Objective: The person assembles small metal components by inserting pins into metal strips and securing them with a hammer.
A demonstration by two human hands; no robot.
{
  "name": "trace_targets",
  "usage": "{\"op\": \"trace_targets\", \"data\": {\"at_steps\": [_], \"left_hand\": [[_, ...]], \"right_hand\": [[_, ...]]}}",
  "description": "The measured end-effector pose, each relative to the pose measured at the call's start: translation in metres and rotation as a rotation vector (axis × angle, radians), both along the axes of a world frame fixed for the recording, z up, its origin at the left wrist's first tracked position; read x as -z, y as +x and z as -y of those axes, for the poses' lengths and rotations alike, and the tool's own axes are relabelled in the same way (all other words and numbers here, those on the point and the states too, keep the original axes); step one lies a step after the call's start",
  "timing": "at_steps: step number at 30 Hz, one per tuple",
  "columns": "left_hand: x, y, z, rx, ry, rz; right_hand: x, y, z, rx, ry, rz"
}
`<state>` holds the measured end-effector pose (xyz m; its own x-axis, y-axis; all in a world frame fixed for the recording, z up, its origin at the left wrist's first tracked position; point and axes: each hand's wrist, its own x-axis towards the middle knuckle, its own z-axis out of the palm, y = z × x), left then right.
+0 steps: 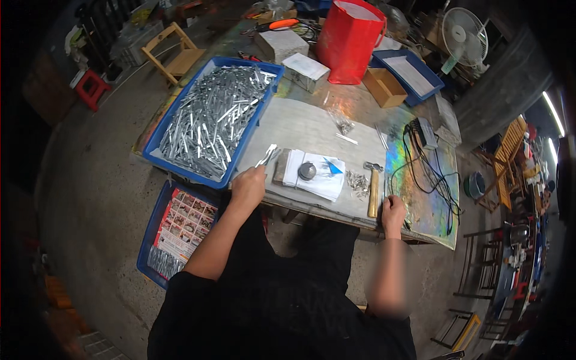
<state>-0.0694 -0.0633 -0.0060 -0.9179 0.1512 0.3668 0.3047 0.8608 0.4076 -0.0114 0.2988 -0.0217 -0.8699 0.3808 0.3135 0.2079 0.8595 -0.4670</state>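
Several thin silvery metal strips (pixel 269 155) stick up from my left hand (pixel 248 187), whose fingers are closed around them near the table's front edge. My right hand (pixel 393 211) is closed at the front edge, right of a hammer (pixel 374 191) with a wooden handle. What the right fingers hold is hidden; a thin sliver shows just above them. Between the hands lies a stack of white paper (pixel 329 185) on a block, bearing a dark round metal piece (pixel 307 171) and a blue triangular scrap (pixel 333 166). Beside the hammer lies a pile of small metal pins (pixel 358 182).
A blue tray (pixel 225 179) heaped with metal strips stands at the left; a second blue tray (pixel 144 258) sits lower. Black cables (pixel 429 186) tangle at the right. Farther back are a red bag (pixel 348 45), a cardboard box (pixel 384 89) and a fan (pixel 463 37).
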Motion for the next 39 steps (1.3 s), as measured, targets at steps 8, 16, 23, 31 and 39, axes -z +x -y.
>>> {"op": "trace_targets", "data": {"at_steps": [8,16,23,31,39], "left_hand": [[0.014,-0.027,-0.005,-0.099,-0.138,-0.038],[0.025,-0.038,-0.006,-0.179,-0.145,-0.044],[0.003,-0.013,-0.002,-0.069,-0.051,-0.169],[-0.044,-0.016,0.075,-0.081,-0.028,-0.220],[-0.039,-0.044,0.127,0.147,-0.323,0.217]], "right_hand": [[0.002,0.015,0.008,0.017,-0.270,-0.220],[0.005,0.024,0.016,-0.018,-0.411,-0.266],[-0.009,0.027,0.033,-0.053,-0.399,-0.295],[-0.013,0.027,0.045,-0.135,-0.424,-0.327],[-0.005,0.022,0.057,-0.174,-0.510,-0.284]]}}
